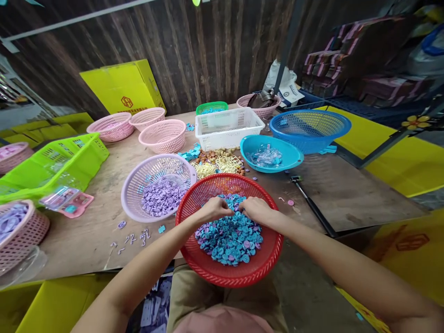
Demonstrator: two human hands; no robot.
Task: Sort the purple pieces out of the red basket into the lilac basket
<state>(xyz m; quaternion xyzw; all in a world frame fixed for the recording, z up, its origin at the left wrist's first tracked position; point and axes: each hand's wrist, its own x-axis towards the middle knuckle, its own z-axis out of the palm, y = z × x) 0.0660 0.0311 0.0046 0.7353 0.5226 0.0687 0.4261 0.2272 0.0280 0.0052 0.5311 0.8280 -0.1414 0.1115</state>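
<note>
A red round basket (pixel 189 215) rests at the table's near edge, partly over my lap, filled with small blue and purple plastic discs (pixel 229 240). Both my hands are inside it at the far side of the heap. My left hand (pixel 215 209) and my right hand (pixel 255 210) sit fingertip to fingertip, fingers curled down onto the discs. What they pinch is hidden by the fingers. Just left stands a lilac basket (pixel 133 185) holding sorted purple discs (pixel 160 200).
Pink baskets (pixel 163 135), a white crate (pixel 227 127), a teal bowl (pixel 270 157) and a blue basket (pixel 310 129) crowd the far table. A green crate (pixel 52 162) lies left. A black tool (pixel 308 201) lies right. Loose bits scatter near the front edge.
</note>
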